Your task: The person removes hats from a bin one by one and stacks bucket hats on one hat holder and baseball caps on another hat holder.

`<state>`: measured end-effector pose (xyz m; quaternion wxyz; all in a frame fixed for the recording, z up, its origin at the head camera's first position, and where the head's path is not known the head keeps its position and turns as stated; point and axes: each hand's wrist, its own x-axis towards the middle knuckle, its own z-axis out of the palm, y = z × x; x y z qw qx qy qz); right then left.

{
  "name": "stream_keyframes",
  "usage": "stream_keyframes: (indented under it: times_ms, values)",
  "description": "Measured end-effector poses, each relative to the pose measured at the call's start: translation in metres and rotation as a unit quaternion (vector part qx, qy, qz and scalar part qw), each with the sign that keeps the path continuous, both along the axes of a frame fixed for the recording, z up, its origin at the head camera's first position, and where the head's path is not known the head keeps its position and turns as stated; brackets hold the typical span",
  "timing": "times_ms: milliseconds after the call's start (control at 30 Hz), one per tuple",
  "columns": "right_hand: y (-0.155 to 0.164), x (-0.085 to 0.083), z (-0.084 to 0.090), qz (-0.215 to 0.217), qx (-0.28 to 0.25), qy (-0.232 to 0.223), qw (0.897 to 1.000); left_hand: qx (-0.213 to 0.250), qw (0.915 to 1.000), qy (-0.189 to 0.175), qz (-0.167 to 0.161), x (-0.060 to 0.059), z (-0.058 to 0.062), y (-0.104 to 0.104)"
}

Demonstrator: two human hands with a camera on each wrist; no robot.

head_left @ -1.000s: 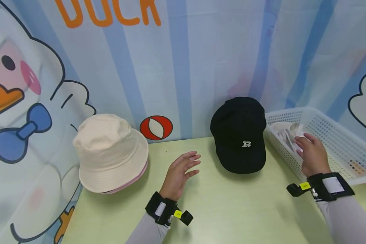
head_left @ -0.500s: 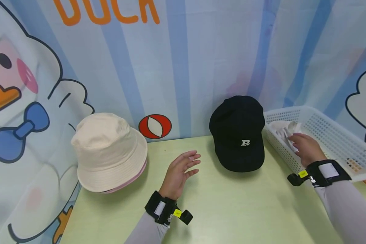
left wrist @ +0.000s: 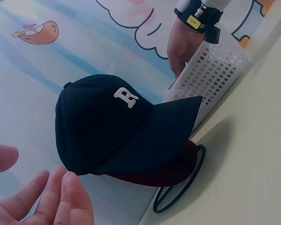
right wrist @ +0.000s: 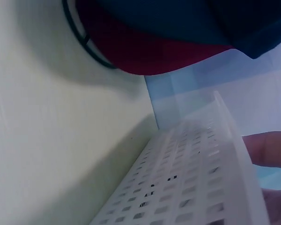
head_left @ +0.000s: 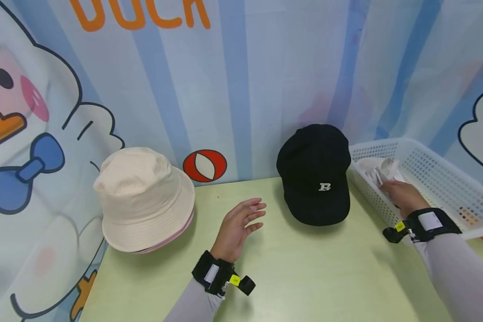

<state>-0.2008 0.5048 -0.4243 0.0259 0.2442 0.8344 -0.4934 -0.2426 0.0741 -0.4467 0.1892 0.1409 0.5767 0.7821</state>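
My right hand (head_left: 406, 197) reaches down into a white perforated basket (head_left: 446, 170), its fingers at a crumpled white item (head_left: 380, 167) whose kind is unclear. Its fingertips are hidden there, and the right wrist view shows only part of the hand (right wrist: 271, 150) behind the basket's rim. My left hand (head_left: 237, 230) hovers over the table with loosely bent fingers and nothing in them. Nearest to it is a black cap (head_left: 315, 174) with a white R. In the left wrist view, a dark red brim (left wrist: 173, 173) and a dark wire loop (left wrist: 171, 201) show under that cap.
A cream bucket hat (head_left: 145, 197) stands at the left of the pale yellow-green table (head_left: 306, 277), with a pink edge (head_left: 167, 243) below its brim. Behind the table hangs a blue striped cloth (head_left: 265, 80) with cartoon prints. The basket stands beside the black cap.
My right hand has shifted slightly left and deeper toward the white item in the basket, and its fingertips have gone out of sight. My left hand has stayed nearly still.
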Motion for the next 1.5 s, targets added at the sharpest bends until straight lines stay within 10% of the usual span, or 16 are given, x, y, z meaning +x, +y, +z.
stream_keyframes:
  times_ms: [867, 1500]
  values:
    - [-0.003, 0.004, -0.002, -0.053, -0.011, 0.02, 0.998, -0.003, 0.9999, -0.013, -0.002, 0.001, -0.002, 0.002]
    - [-0.015, 0.005, 0.0, -0.154, 0.077, 0.103, 0.98, 0.006, 0.9997, -0.023, 0.006, 0.002, 0.002, 0.0]
